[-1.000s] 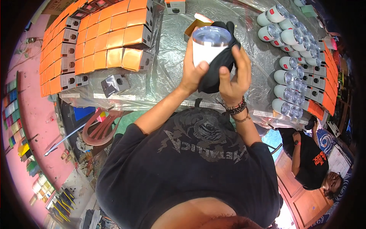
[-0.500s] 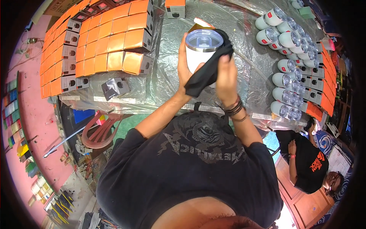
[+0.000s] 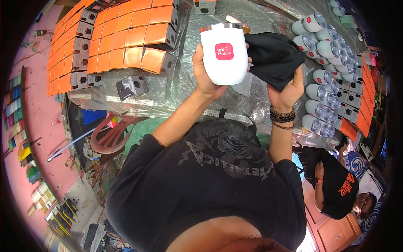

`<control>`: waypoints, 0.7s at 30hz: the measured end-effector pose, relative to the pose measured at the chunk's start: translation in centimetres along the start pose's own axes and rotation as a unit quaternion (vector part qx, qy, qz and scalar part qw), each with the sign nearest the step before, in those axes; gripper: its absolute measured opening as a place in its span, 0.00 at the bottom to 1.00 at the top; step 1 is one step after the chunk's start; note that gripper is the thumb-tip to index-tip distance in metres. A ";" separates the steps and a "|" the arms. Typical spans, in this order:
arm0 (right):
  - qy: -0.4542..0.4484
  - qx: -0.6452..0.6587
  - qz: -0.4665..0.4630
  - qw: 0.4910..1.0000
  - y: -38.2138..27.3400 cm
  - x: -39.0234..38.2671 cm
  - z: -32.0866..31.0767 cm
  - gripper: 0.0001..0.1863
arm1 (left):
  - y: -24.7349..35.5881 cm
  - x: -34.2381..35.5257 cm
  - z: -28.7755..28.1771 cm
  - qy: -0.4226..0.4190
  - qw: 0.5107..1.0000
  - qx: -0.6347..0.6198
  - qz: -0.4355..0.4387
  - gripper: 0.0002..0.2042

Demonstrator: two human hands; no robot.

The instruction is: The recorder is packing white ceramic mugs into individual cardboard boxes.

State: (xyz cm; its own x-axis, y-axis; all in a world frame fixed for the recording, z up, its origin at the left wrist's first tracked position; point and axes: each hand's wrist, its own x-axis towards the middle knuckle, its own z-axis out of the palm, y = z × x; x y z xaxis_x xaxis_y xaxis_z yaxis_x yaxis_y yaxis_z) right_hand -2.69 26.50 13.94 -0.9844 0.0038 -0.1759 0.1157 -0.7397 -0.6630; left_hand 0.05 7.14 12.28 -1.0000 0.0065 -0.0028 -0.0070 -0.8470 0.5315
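Observation:
A white tumbler [image 3: 226, 69] with a steel rim and a red printed patch is held up over the table, its patch turned to me. My left hand [image 3: 206, 75] grips it from the left, with fingertips showing at its right side. A black cloth [image 3: 273, 59] hangs to the right of the tumbler. My right hand [image 3: 286, 89], with beaded bracelets on its wrist, is closed on the cloth's lower right part. Between the hands the cloth is spread out, close beside the tumbler.
Stacked orange-and-grey boxes [image 3: 121, 38] fill the table's left side. A small grey box [image 3: 131, 87] lies in front of them. Several white tumblers [image 3: 319, 88] stand or lie at the right, beside more boxes [image 3: 346, 98]. Plastic sheeting covers the table [image 3: 168, 94]. Another person [image 3: 336, 185] is at the lower right.
The tumbler has tipped so its printed side faces me and its lid is out of sight. My right hand has drawn the cloth off it to the right and spread it.

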 end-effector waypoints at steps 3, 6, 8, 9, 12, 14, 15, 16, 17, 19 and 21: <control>-0.009 -0.015 -0.006 1.000 0.2 -0.5 0.5 0.28 | 0.1 0.1 0.1 -0.014 1.000 0.007 0.002 0.48; -0.031 -0.040 -0.006 0.999 0.5 -0.7 0.8 0.29 | 0.2 0.2 -0.1 -0.020 0.999 0.041 -0.001 0.50; -0.015 -0.039 0.006 0.999 0.7 -0.8 0.8 0.29 | 0.1 0.1 -0.3 -0.023 0.999 0.034 0.001 0.50; -0.045 -0.026 0.006 0.999 0.8 -0.9 0.8 0.30 | 0.0 0.0 -0.4 -0.012 0.999 0.044 0.003 0.50; -0.062 -0.049 0.015 0.997 1.0 -1.4 0.9 0.30 | -0.4 -0.3 -0.5 0.019 0.998 0.062 0.012 0.48; -0.162 -0.180 -0.026 0.970 1.4 -2.0 1.2 0.32 | -0.5 -0.3 -0.3 0.038 0.997 0.070 0.020 0.45; -0.230 -0.301 -0.093 0.921 1.7 -2.1 1.5 0.34 | -0.4 -0.3 -0.3 0.022 0.981 0.171 0.086 0.42; -0.263 -0.370 -0.148 0.879 2.2 -2.2 1.9 0.36 | -0.4 -0.1 -0.2 0.006 0.951 0.268 0.151 0.39; -0.238 -0.442 -0.211 0.839 2.6 -2.3 2.2 0.38 | -0.3 0.0 0.0 -0.008 0.948 0.277 0.157 0.33; -0.224 -0.544 -0.332 0.737 3.3 -1.8 2.9 0.40 | 0.2 0.2 0.0 -0.017 0.956 0.268 0.118 0.34; -0.255 -0.624 -0.417 0.609 3.9 -1.9 3.3 0.41 | 0.3 0.2 0.2 -0.005 0.972 0.223 0.073 0.35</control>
State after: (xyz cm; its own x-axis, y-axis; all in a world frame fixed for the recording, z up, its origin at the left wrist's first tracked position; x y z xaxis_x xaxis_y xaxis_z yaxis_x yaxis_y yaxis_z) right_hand -0.84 21.42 14.11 -0.6458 -0.4177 0.6392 -0.7563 0.4651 -0.4601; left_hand -0.20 6.99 12.60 -0.9903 -0.0895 0.1066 0.1378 -0.5248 0.8400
